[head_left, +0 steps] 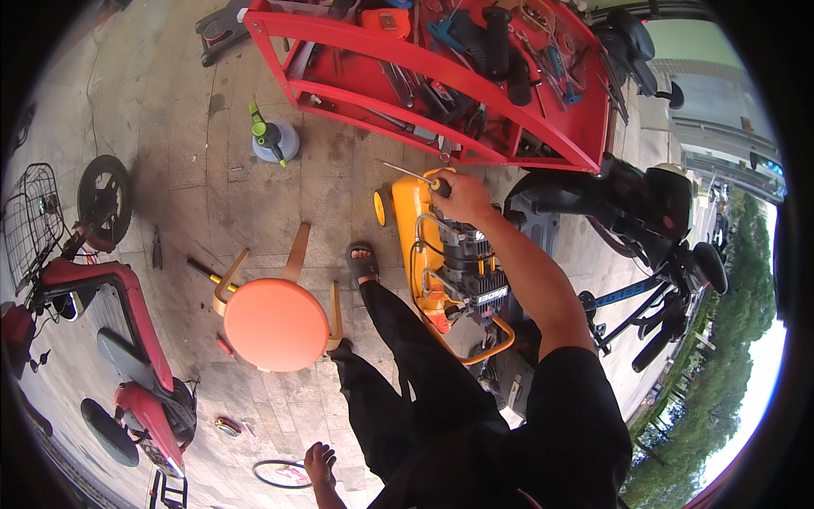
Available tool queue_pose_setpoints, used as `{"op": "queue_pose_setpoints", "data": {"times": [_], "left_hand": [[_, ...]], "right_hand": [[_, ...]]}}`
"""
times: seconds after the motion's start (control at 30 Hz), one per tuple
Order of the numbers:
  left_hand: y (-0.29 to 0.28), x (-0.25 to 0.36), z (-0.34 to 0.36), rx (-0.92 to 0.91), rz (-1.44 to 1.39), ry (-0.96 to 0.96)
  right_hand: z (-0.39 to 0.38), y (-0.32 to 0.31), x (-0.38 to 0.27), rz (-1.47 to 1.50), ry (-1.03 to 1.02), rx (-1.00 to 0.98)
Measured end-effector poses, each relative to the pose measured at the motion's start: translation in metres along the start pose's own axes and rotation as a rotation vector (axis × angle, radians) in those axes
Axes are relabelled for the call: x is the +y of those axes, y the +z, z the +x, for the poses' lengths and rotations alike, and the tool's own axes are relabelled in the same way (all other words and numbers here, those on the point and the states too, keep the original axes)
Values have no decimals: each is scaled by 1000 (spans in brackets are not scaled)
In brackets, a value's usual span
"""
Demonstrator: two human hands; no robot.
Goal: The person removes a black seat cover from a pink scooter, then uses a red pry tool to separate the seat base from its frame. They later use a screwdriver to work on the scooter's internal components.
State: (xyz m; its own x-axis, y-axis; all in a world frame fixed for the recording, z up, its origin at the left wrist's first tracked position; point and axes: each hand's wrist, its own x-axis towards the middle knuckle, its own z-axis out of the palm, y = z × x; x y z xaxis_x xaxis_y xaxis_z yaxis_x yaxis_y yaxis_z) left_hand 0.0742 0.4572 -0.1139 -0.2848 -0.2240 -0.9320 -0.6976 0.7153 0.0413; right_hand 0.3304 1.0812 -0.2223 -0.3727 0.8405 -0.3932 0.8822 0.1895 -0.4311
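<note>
"Standing where?"

"On the paved floor (pixel 203 204), by the red tool cart (pixel 381 49); the yellow compressor (pixel 407 222) sits just off the cart's near edge."

"And your grips?"

"My left grip (pixel 320 463) hangs low, well apart, loose and apparently empty. My right grip (pixel 463 198), nearer that edge, is wrapped round the screwdriver (pixel 440 187) above the compressor's far end, long axis running leftward, tip slightly toward the cart."

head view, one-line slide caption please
Right hand holds a screwdriver near a yellow air compressor and red tool cart.
</note>
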Motion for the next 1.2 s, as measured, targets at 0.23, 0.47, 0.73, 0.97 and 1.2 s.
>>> {"op": "queue_pose_setpoints", "data": {"times": [0.23, 0.47, 0.73, 0.97, 1.2], "left_hand": [[10, 20, 4, -20, -64, 98], [23, -2, 3, -15, -117, 66], [39, -45, 4, 26, -119, -87], [57, -53, 16, 13, -106, -116], [73, -46, 32, 28, -119, -100]], "right_hand": [[10, -28, -5, -83, 60, -7], [48, -27, 15, -190, 147, -40], [99, 1, 19, -281, 54, -39], [131, 29, 0, -272, -100, -96], [136, 69, -22, -343, -152, -245]]}}
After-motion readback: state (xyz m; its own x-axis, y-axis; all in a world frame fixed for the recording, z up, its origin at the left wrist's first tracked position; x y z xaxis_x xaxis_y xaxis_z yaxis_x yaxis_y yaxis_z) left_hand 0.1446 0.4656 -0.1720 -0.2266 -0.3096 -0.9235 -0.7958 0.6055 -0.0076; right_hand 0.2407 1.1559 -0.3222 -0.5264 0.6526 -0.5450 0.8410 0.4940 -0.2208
